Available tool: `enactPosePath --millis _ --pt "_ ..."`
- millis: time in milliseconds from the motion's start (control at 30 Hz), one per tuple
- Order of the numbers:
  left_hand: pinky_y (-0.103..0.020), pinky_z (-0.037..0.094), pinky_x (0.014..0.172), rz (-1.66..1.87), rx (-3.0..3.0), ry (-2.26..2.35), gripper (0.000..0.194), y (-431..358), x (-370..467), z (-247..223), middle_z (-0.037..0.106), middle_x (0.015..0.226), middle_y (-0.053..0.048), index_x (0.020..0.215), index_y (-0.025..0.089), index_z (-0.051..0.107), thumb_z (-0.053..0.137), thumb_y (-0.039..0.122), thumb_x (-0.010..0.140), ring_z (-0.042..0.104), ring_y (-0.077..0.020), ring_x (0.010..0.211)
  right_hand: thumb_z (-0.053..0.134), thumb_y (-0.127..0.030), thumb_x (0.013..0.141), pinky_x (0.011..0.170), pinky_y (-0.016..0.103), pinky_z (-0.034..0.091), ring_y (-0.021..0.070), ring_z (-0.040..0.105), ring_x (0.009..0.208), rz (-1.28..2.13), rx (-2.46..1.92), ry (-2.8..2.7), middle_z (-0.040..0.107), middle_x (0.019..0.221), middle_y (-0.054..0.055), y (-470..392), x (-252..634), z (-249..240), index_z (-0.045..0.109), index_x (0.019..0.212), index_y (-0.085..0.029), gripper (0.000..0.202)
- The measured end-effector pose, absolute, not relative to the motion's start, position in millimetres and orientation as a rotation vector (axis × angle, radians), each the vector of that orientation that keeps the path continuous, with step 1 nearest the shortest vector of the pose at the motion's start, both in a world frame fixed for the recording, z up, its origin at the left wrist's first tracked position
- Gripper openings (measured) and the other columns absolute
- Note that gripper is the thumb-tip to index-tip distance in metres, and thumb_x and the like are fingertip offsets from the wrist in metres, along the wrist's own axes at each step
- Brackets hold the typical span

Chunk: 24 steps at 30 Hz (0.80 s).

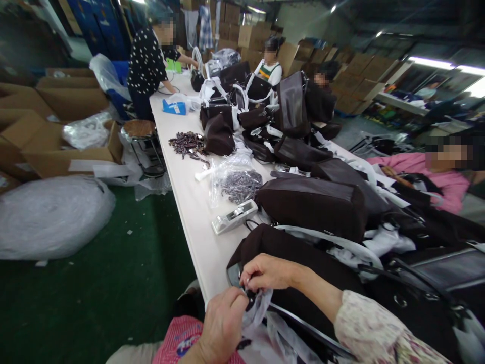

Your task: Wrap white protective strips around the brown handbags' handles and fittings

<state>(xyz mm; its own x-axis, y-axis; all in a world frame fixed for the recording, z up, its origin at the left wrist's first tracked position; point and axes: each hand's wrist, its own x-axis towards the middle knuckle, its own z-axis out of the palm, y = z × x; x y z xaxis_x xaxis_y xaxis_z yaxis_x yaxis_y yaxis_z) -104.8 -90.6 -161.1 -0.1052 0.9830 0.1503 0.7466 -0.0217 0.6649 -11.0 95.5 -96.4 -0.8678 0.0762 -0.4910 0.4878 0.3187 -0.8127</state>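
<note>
At the near edge of the table, my left hand [223,321] is closed, its fingers pinched on a small dark piece beside white wrapping [259,308]. My right hand [265,273] reaches in from the right and is closed at the same spot, its fingertips nearly touching my left hand. Fingers partly hide the dark piece. Under and behind my hands lies a dark brown bag [303,258]. Another dark bag [310,205] lies behind it.
A tape dispenser [235,217] and a plastic bag of dark straps [242,184] lie on the white table [189,202]. Beyond are a dark pile [187,144], a blue box [174,106] and several people. Cartons [71,146] and a plastic-wrapped roll [53,217] stand left.
</note>
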Motion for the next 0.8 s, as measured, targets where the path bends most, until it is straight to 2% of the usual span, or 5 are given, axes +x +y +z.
enactPosePath --millis 167,367,600,700,800 --pt "-0.028 0.038 0.069 1.006 1.354 1.855 0.020 -85 -103 -151 0.063 0.081 -0.005 0.082 0.022 0.057 0.041 0.019 0.094 0.058 -0.0176 0.074 0.055 -0.015 0.071 0.052 0.018 0.041 0.0114 0.056 0.056 -1.619 0.683 2.350 0.065 0.063 -0.003 87 -4 -96 0.072 0.072 -0.016 0.017" --pt "-0.027 0.038 0.071 0.997 0.954 1.775 0.011 -64 -110 -138 0.061 0.074 0.000 0.082 0.021 0.055 0.048 0.014 0.078 0.058 -0.0178 0.075 0.049 -0.009 0.073 0.061 0.021 0.039 0.0118 0.055 0.061 -1.496 0.693 2.612 0.061 0.062 -0.004 69 2 -82 0.064 0.063 -0.019 0.021" --pt "-0.026 0.036 0.064 0.908 0.930 1.645 0.011 -49 -117 -127 0.062 0.065 0.000 0.068 0.018 0.059 0.049 0.013 0.070 0.055 -0.0152 0.067 0.042 -0.013 0.087 0.065 0.026 0.041 0.0159 0.057 0.069 -1.227 0.663 2.862 0.063 0.076 0.003 43 20 -87 0.063 0.075 -0.018 0.025" --pt "-0.022 0.024 0.048 0.867 0.566 1.372 0.006 -47 -122 -123 0.056 0.054 0.004 0.072 0.018 0.055 0.058 0.019 0.066 0.039 -0.0082 0.046 0.035 -0.011 0.092 0.061 0.024 0.044 0.0150 0.060 0.067 -1.044 0.648 3.026 0.064 0.078 0.004 27 33 -93 0.062 0.077 -0.018 0.032" --pt "-0.021 0.010 0.044 0.787 0.320 1.170 0.030 -42 -128 -119 0.055 0.053 0.004 0.076 0.017 0.053 0.073 0.032 0.058 0.025 -0.0026 0.039 0.034 -0.010 0.096 0.071 0.021 0.050 0.0137 0.066 0.078 -0.993 0.647 3.213 0.070 0.087 0.005 11 42 -99 0.064 0.084 -0.019 0.033"
